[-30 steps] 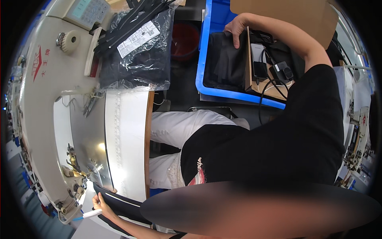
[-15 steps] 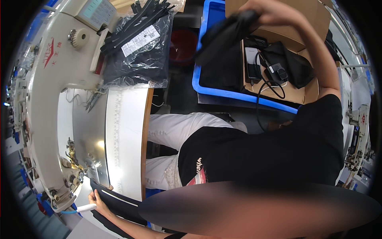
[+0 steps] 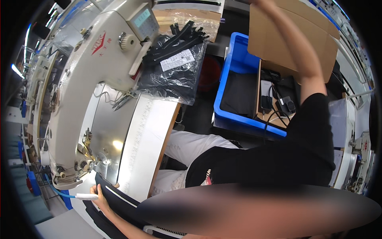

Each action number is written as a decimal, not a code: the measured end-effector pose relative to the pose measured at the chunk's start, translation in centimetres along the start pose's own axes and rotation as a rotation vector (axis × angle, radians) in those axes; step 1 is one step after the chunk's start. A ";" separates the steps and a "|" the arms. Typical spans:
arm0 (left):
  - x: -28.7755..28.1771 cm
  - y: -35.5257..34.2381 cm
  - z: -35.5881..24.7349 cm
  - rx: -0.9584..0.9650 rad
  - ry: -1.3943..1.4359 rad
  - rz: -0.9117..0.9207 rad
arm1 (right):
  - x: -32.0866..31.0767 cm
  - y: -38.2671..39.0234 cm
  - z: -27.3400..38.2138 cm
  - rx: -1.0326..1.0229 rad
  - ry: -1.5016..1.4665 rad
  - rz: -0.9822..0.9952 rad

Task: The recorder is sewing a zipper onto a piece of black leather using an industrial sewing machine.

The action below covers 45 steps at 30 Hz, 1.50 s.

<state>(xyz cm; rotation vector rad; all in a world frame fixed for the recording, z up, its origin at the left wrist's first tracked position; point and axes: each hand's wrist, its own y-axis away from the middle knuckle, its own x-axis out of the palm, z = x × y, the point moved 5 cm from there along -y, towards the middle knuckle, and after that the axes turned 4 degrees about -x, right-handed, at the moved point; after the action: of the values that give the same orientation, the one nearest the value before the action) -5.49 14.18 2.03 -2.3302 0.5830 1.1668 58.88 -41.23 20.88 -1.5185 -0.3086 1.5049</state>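
By the needle end of a white sewing machine (image 3: 81, 83), my left hand (image 3: 100, 199) grips the edge of a black fabric piece (image 3: 119, 201) that has a white strip along it. The piece lies at the front of the metal plate (image 3: 109, 131). My right arm reaches up to the top edge, where only a bit of my right hand (image 3: 260, 3) shows; its fingers are cut off. Below that arm is an open cardboard box (image 3: 294, 38) with black cloth, a white and black device (image 3: 266, 95) and cables. It rests on a blue crate (image 3: 218, 101) holding black fabric (image 3: 238, 93).
A clear plastic bag (image 3: 175, 85) with black zipper-like strips (image 3: 175, 47) on it lies past the machine's pillar. Small snips (image 3: 123, 101) rest near the pillar's foot. A white tube (image 3: 86, 196) on a blue hose is beside my left hand. Another machine (image 3: 362, 147) stands far right.
My right hand has gone up past the top edge, and the black cloth it held is out of sight. The whole view has shifted. My left hand stays on the fabric piece.
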 end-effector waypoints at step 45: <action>1.3 5.4 -6.3 -0.208 0.415 0.344 | 32.3 12.4 50.9 -0.845 -0.393 0.535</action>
<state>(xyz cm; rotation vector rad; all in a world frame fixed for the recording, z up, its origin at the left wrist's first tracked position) -3.92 6.03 3.15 -2.7531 1.0903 0.9151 15.65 -2.11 1.14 -2.0416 -0.9123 2.2774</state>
